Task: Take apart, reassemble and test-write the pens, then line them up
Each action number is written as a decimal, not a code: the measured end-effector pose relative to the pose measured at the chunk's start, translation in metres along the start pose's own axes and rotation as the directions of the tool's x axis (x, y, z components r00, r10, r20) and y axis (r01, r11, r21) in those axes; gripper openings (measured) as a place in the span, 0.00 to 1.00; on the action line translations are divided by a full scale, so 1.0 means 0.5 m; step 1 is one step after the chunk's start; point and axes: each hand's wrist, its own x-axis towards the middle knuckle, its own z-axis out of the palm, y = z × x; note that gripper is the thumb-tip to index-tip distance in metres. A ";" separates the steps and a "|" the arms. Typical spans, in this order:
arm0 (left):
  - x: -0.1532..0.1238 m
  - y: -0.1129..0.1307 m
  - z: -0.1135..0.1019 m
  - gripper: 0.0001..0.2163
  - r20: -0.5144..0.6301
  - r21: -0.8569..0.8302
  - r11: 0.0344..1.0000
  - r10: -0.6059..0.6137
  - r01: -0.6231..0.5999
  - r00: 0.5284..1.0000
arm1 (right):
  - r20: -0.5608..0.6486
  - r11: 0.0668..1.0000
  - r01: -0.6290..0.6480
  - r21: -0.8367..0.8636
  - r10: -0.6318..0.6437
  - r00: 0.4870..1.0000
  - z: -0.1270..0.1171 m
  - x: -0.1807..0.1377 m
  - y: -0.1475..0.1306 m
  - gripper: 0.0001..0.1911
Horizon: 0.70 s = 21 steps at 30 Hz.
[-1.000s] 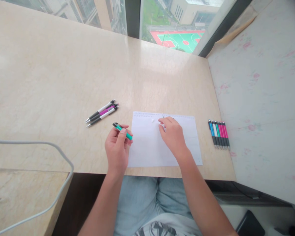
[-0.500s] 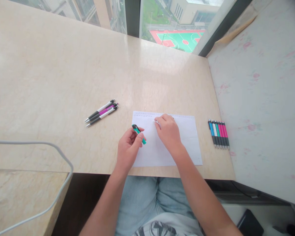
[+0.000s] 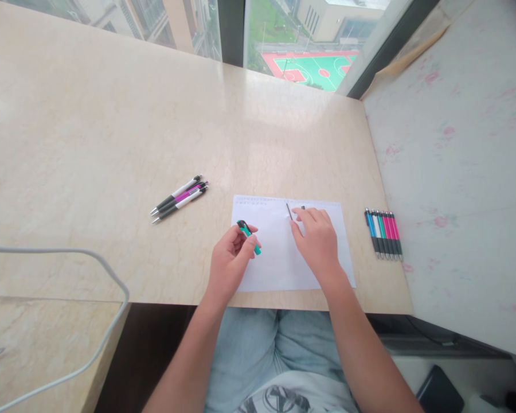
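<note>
My left hand (image 3: 230, 261) is closed round the green and black barrel of a pen (image 3: 248, 236), held just above the left edge of a white sheet of paper (image 3: 279, 258). My right hand (image 3: 320, 241) rests on the sheet's upper right part, fingers curled and pinching at small parts there. A thin dark refill (image 3: 289, 211) lies on the paper just left of those fingertips, and a tiny dark piece (image 3: 303, 207) lies by them. What the right fingers hold is too small to name.
Three pens (image 3: 178, 198) lie together on the beige stone table (image 3: 112, 143), left of the paper. A row of several coloured pens (image 3: 382, 234) lies at the table's right edge. A grey cable (image 3: 90, 258) loops at the left. A window is behind the table.
My left hand carried the green pen barrel right to the paper's edge. My right hand slid left, then back right along the sheet, uncovering the thin refill.
</note>
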 end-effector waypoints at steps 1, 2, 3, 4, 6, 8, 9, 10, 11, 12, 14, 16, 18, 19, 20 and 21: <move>0.000 0.000 0.000 0.10 0.005 0.008 1.000 0.002 -0.002 1.000 | -0.018 1.000 -0.005 0.015 0.005 1.000 -0.006 -0.015 0.006 0.13; -0.001 0.001 0.000 0.10 0.009 0.019 1.000 0.007 -0.007 1.000 | -0.039 0.999 -0.015 0.038 0.016 0.999 -0.012 -0.031 0.013 0.14; -0.001 0.001 0.000 0.10 0.014 0.032 0.999 0.015 -0.016 1.000 | -0.059 0.998 -0.029 0.063 0.033 0.998 -0.018 -0.048 0.019 0.13; -0.001 0.001 0.000 0.10 0.021 0.044 0.999 0.025 -0.026 0.999 | -0.080 0.995 -0.047 0.084 0.054 0.995 -0.024 -0.065 0.024 0.13; -0.001 -0.001 0.002 0.09 0.045 0.062 0.997 0.033 -0.036 0.998 | -0.105 0.989 -0.083 0.126 0.097 0.990 -0.033 -0.096 0.028 0.12; -0.003 -0.003 0.008 0.09 0.085 0.053 0.998 0.012 -0.016 0.996 | -0.102 0.976 -0.105 0.191 0.127 0.987 -0.041 -0.119 0.020 0.11; -0.004 -0.005 0.013 0.10 0.108 0.035 0.999 -0.006 0.002 0.994 | -0.087 0.965 -0.109 0.239 0.133 0.987 -0.044 -0.127 0.010 0.11; -0.006 -0.006 0.019 0.11 0.132 0.009 1.000 -0.023 0.022 0.991 | -0.057 0.948 -0.115 0.298 0.138 0.989 -0.047 -0.133 -0.002 0.11; -0.008 -0.006 0.026 0.11 0.157 -0.022 0.999 -0.038 0.042 0.987 | -0.021 0.923 -0.119 0.365 0.136 0.990 -0.049 -0.136 -0.017 0.11; -0.009 -0.007 0.033 0.12 0.178 -0.052 0.997 -0.050 0.060 0.983 | 0.023 0.890 -0.130 0.437 0.134 0.991 -0.051 -0.137 -0.032 0.11; -0.013 -0.007 0.047 0.14 0.198 -0.089 0.993 -0.063 0.082 0.978 | 0.076 0.811 -0.147 0.567 0.126 0.989 -0.052 -0.134 -0.060 0.11; -0.015 -0.008 0.057 0.15 0.179 -0.088 0.993 -0.065 0.082 0.982 | 0.089 0.773 -0.151 0.617 0.121 0.989 -0.050 -0.130 -0.078 0.10; -0.017 -0.010 0.062 0.17 0.141 -0.073 0.995 -0.053 0.064 0.989 | 0.085 0.793 -0.146 0.592 0.119 0.989 -0.045 -0.128 -0.084 0.08; -0.017 -0.012 0.063 0.18 0.124 -0.067 0.996 -0.042 0.051 0.991 | 0.082 0.814 -0.141 0.564 0.115 0.990 -0.041 -0.127 -0.083 0.08; -0.017 -0.015 0.064 0.20 0.110 -0.058 0.998 -0.030 0.036 0.993 | 0.084 0.835 -0.135 0.533 0.107 0.991 -0.038 -0.127 -0.081 0.07; -0.017 -0.018 0.065 0.22 0.100 -0.047 0.999 -0.016 0.020 0.995 | 0.087 0.854 -0.128 0.504 0.097 0.991 -0.034 -0.128 -0.078 0.06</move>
